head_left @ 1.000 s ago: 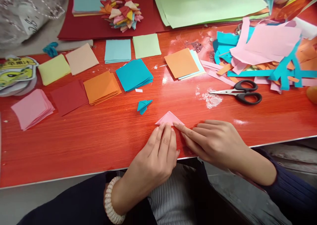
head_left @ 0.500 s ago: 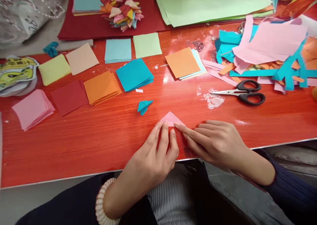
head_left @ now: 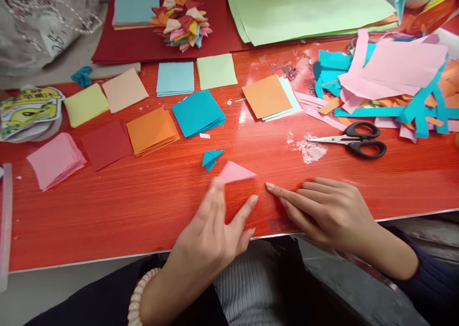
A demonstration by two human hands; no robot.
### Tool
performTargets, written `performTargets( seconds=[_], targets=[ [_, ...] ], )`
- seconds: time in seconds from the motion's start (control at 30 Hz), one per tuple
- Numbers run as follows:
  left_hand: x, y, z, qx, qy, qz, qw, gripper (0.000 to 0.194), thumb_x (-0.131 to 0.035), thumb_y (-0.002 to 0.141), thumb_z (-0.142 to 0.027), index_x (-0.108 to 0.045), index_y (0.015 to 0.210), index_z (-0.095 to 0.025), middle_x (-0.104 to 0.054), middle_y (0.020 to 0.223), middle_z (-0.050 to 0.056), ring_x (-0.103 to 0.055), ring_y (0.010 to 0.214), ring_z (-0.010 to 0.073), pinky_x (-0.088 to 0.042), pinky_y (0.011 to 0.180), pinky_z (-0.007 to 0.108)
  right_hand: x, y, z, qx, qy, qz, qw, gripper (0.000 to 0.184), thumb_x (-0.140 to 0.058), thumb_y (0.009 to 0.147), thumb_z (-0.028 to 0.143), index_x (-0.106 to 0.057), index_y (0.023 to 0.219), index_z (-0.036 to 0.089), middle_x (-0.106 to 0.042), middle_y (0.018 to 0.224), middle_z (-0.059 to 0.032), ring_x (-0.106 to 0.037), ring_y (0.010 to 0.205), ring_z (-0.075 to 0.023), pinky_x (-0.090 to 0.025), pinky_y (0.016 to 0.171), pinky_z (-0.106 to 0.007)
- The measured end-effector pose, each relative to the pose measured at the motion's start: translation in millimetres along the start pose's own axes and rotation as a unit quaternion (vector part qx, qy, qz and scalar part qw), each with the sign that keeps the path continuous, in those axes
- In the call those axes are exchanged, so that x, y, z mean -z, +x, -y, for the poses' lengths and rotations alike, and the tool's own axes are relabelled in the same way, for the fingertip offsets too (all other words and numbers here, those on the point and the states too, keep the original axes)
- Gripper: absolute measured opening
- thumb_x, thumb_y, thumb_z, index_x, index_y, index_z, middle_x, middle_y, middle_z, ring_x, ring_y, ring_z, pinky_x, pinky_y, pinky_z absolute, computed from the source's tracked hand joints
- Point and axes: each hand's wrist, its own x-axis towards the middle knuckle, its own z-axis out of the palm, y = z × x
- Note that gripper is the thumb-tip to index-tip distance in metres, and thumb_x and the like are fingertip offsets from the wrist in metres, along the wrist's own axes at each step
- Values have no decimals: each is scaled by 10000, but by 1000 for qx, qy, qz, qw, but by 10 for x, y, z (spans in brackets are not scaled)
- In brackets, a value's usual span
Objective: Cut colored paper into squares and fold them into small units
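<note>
A folded pink paper triangle (head_left: 235,172), slightly blurred, lies on the red table near its front edge. My left hand (head_left: 211,230) pinches the triangle's left corner between its fingertips, while its other fingers stick out to the right. To the right of the paper, my right hand (head_left: 324,211) rests on the table with its index finger stretched out, apart from the triangle and holding nothing. Just beyond my left fingertips sits a small folded blue paper piece (head_left: 212,159).
Stacks of square paper, among them pink (head_left: 56,161), orange (head_left: 152,131) and blue (head_left: 199,113), spread across the left and middle. Black-handled scissors (head_left: 362,140) lie at right, before a heap of paper scraps (head_left: 394,72). A ring of folded pieces (head_left: 182,22) stands at the back.
The pink triangle has turned and shifted left with my left hand. My right hand has come off the paper and moved right. The camera view has shifted slightly.
</note>
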Motion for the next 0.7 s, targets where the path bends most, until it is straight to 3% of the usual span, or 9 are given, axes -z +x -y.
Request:
performTargets(
  seconds=[0.13, 0.3, 0.43, 0.6, 0.7],
  targets=[
    [17, 4, 74, -42, 16, 4, 999, 578, -427, 872, -475, -462, 1299, -87, -668, 999, 202, -616, 1010, 296, -452, 895, 365, 10, -7, -6, 2, 10, -5, 1000, 272, -521, 852, 172, -609, 1104, 115, -537, 534, 33, -462, 494, -107, -328, 517, -250],
    [-35, -21, 95, -67, 18, -20, 997, 611, -420, 871, -473, -430, 1315, -53, -665, 1010, 202, -596, 1049, 285, -419, 939, 371, 51, 104, 62, 49, -31, -56, 997, 291, -515, 871, 209, -583, 1126, 89, -514, 528, 37, -431, 477, -103, -311, 509, -256],
    [-66, -52, 90, -51, -8, -33, 998, 598, -439, 859, -459, -458, 1291, -46, -662, 1035, 180, -594, 1052, 284, -420, 927, 373, 12, 199, 131, 77, -59, -11, 995, 353, -482, 896, 313, -577, 1164, 104, -524, 530, 32, -466, 481, -120, -297, 504, -280],
    [-58, -113, 132, 5, -52, -39, 998, 563, -458, 842, -415, -557, 1141, 51, -613, 1118, 214, -593, 1044, 308, -394, 937, 411, -53, 203, 142, 56, -43, 13, 997, 312, -469, 899, 244, -599, 1156, 124, -517, 477, 48, -470, 441, -120, -274, 488, -292],
    [-55, -158, 137, 38, -44, -23, 998, 590, -467, 830, -422, -542, 1157, 63, -589, 1164, 197, -573, 1068, 329, -380, 940, 432, -43, 204, 145, 48, -37, 16, 998, 312, -457, 902, 236, -608, 1150, 122, -525, 469, 44, -474, 436, -120, -274, 484, -291]
  ],
)
